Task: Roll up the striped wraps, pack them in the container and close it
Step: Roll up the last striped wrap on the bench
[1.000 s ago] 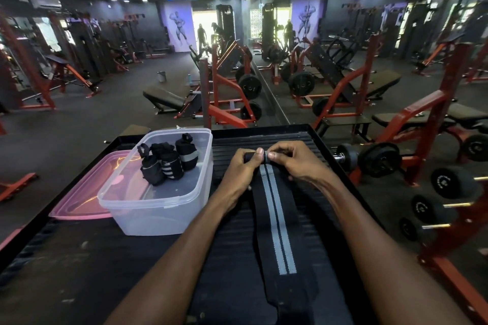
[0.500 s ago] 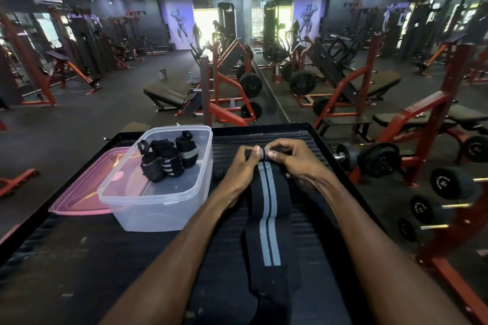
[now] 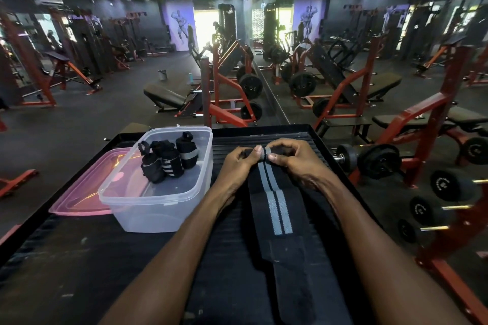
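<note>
On the head view, the left hand (image 3: 239, 163) and right hand (image 3: 295, 159) both pinch the rolled far end of a striped wrap (image 3: 274, 200) – each grip clamped on it – while its flat length lies along the black desk (image 3: 79, 266). Just left, the clear container (image 3: 158, 208) holds three rolled wraps (image 3: 169, 159), its pink lid (image 3: 84, 192) lying beside it.

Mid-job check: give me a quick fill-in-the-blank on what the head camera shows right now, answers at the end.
1. Both hands, left hand and right hand, roll the far end of the striped wrap on the black ____.
2. The clear container holds ____ rolled wraps.
3. The pink lid lies to the container's ____.
4. The container is ____, not closed.

Answers: table; three; left; open
</note>
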`<state>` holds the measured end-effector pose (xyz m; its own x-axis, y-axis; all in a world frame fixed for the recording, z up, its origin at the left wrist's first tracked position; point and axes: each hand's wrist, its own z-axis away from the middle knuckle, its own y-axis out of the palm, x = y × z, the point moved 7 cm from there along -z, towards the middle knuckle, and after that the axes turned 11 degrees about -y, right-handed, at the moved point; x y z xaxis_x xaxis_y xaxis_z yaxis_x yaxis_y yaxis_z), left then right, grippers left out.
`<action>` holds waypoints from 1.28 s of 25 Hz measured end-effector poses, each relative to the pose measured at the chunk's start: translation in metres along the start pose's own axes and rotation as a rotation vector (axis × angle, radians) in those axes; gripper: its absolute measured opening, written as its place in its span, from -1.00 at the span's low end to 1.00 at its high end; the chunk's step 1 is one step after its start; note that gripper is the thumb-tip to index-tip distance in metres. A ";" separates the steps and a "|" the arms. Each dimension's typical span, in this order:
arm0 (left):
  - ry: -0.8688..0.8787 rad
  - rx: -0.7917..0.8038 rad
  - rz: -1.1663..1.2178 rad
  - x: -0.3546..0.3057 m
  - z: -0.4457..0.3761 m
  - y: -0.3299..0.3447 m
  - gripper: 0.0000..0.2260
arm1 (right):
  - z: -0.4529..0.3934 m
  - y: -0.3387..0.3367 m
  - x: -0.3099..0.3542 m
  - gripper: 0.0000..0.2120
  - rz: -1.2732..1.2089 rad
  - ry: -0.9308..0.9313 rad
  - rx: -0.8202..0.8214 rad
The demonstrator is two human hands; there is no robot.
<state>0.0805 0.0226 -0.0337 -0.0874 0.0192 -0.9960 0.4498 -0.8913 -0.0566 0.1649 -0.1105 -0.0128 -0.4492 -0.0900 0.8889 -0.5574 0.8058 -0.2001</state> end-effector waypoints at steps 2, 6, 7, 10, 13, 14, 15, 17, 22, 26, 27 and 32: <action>-0.032 -0.013 -0.049 0.003 -0.001 0.000 -0.73 | -0.002 0.000 -0.003 -0.78 -0.015 -0.019 0.009; 0.030 -0.074 -0.122 0.000 -0.003 -0.006 -0.89 | 0.000 0.005 -0.003 -0.84 -0.073 0.058 0.018; 0.046 -0.078 -0.128 -0.001 -0.003 -0.006 -0.88 | 0.001 0.006 -0.003 -0.86 -0.071 0.080 0.025; 0.075 -0.065 -0.126 -0.003 -0.002 -0.005 -0.86 | 0.000 0.004 -0.004 -0.94 -0.019 0.042 0.017; 0.001 -0.016 0.001 0.000 0.002 -0.002 -0.89 | -0.002 0.001 0.001 -0.84 0.069 -0.039 0.015; -0.036 -0.006 0.027 0.001 0.003 -0.002 -0.82 | -0.002 0.001 0.003 -0.83 0.080 -0.062 0.021; -0.058 -0.003 0.023 0.002 0.003 -0.001 -0.78 | -0.001 0.002 0.005 -0.82 0.083 -0.080 0.029; -0.031 -0.022 -0.026 0.003 0.001 -0.003 -0.84 | -0.001 0.003 0.005 -0.82 0.049 -0.052 0.032; 0.037 -0.002 -0.029 -0.002 0.001 -0.003 -0.81 | -0.002 0.006 -0.009 -0.94 -0.035 0.080 0.016; -0.093 0.029 0.099 0.007 0.000 0.000 -0.66 | -0.003 0.001 -0.005 -0.73 0.009 0.016 -0.018; -0.121 0.042 0.101 0.010 -0.001 0.000 -0.61 | -0.003 0.001 -0.004 -0.71 0.010 0.007 -0.010; -0.044 -0.003 0.048 0.003 0.002 -0.003 -0.92 | 0.002 0.006 -0.007 -0.93 -0.090 0.148 0.001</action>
<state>0.0769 0.0241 -0.0368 -0.1051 -0.0437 -0.9935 0.4572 -0.8893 -0.0093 0.1631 -0.1059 -0.0207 -0.2898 -0.0745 0.9542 -0.5913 0.7978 -0.1173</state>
